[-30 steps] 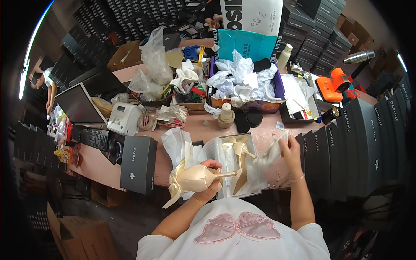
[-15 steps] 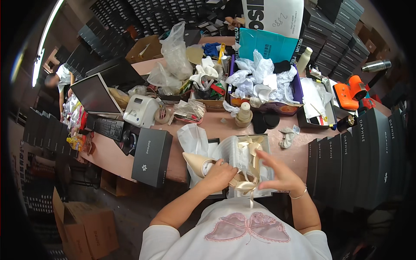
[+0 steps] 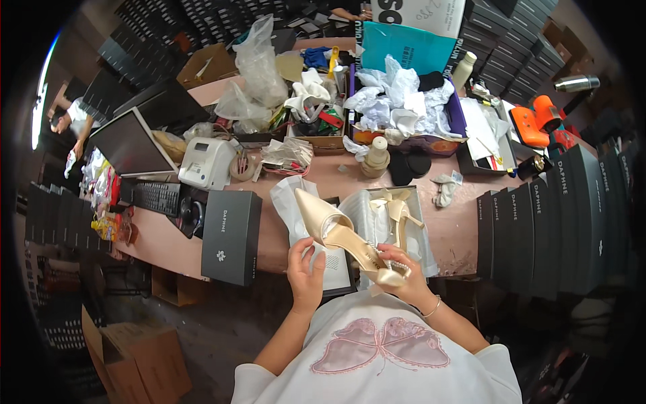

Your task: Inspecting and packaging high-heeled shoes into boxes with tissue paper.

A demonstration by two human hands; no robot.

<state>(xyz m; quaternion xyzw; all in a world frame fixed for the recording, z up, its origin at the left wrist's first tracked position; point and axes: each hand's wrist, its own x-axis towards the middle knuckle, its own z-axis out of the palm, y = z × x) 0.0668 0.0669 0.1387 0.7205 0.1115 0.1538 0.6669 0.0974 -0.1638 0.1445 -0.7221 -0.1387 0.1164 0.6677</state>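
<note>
Left hand [image 3: 306,277]: raised, palm side inward, thumb apart from half-curled fingers, beside the shoe's forefoot; contact cannot be told. Right hand [image 3: 408,277]: closed round the heel end of a cream pointed-toe shoe [image 3: 328,222], its beaded strap by the fingers. Shoe: held tilted between both hands, toe pointing up and away beyond the left hand. Second cream shoe [image 3: 402,225]: just beyond the right hand, in an open shoebox [image 3: 418,202].

Markings: dark grey shoebox [image 3: 229,236], left of the left hand, pale lettering and a flower-like emblem; stacked dark boxes [image 3: 565,222], right of the right hand, pale vertical lettering; teal board [image 3: 404,50], well beyond the right hand, small dark characters.

Surface: pink tabletop [image 3: 457,232] beyond both hands, bearing a crumpled pale cloth [image 3: 445,190] past the right hand, a keyboard [image 3: 153,196] and white desktop device [image 3: 204,163] past the left.

Room: another person [image 3: 79,124], far left of the left hand; brown carton [image 3: 145,357] on the floor, lower left of it.
</note>
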